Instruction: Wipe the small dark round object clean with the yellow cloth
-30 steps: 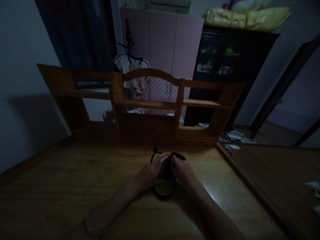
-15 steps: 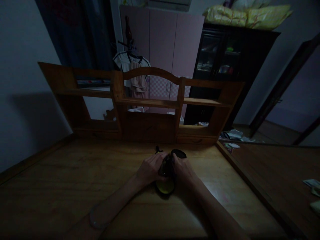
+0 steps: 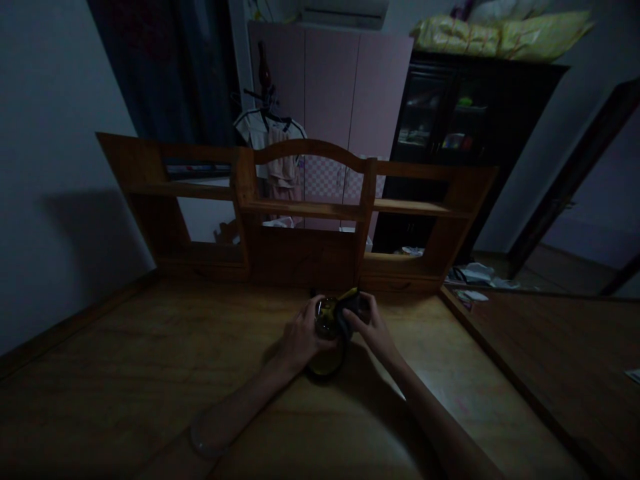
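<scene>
- Holding a shiny object [image 3: 326, 320], the left hand [image 3: 301, 335] curls around it.
- The right hand [image 3: 370, 327] pinches an edge of the yellow-lined case [image 3: 325, 363], centrally on the table [image 3: 200, 353].
- Case open; the object seems only partly enclosed.

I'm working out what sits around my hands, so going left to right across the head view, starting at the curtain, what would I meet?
Dark blue curtain, left hand, glossy yellowish object, right hand, dark door frame.
</scene>
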A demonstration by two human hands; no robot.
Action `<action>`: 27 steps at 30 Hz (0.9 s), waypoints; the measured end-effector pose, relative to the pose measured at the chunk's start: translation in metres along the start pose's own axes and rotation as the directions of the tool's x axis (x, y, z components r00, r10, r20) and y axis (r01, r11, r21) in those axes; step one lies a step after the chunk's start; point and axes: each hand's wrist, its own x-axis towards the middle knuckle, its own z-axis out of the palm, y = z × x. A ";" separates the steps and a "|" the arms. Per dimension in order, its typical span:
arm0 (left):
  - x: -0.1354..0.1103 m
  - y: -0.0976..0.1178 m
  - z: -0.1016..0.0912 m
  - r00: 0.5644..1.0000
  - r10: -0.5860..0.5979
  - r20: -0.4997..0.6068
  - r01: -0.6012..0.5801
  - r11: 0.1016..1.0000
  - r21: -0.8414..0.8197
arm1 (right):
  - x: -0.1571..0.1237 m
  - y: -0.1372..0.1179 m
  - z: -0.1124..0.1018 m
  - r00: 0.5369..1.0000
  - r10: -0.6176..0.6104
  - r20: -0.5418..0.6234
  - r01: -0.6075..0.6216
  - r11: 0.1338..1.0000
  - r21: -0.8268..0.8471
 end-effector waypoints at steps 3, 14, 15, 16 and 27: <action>0.001 0.001 0.001 0.999 -0.049 0.012 0.050 0.996 -0.072 | 0.005 0.004 -0.002 0.998 0.056 -0.001 -0.056 0.996 0.074; 0.000 0.001 0.004 0.999 0.010 0.040 -0.007 0.997 -0.072 | 0.001 0.007 -0.002 0.985 -0.168 0.033 0.167 0.900 -0.403; 0.000 0.000 0.004 0.999 0.028 0.047 -0.025 0.998 -0.064 | 0.001 0.007 -0.003 0.983 -0.182 0.034 0.178 0.877 -0.445; 0.000 -0.001 0.004 0.998 0.043 0.055 -0.040 0.998 -0.056 | 0.001 0.007 -0.004 0.980 -0.196 0.039 0.190 0.858 -0.477; -0.002 0.000 0.006 0.981 0.192 0.009 -0.192 0.979 0.061 | 0.003 0.010 -0.004 0.981 -0.070 0.181 0.087 0.993 -0.086</action>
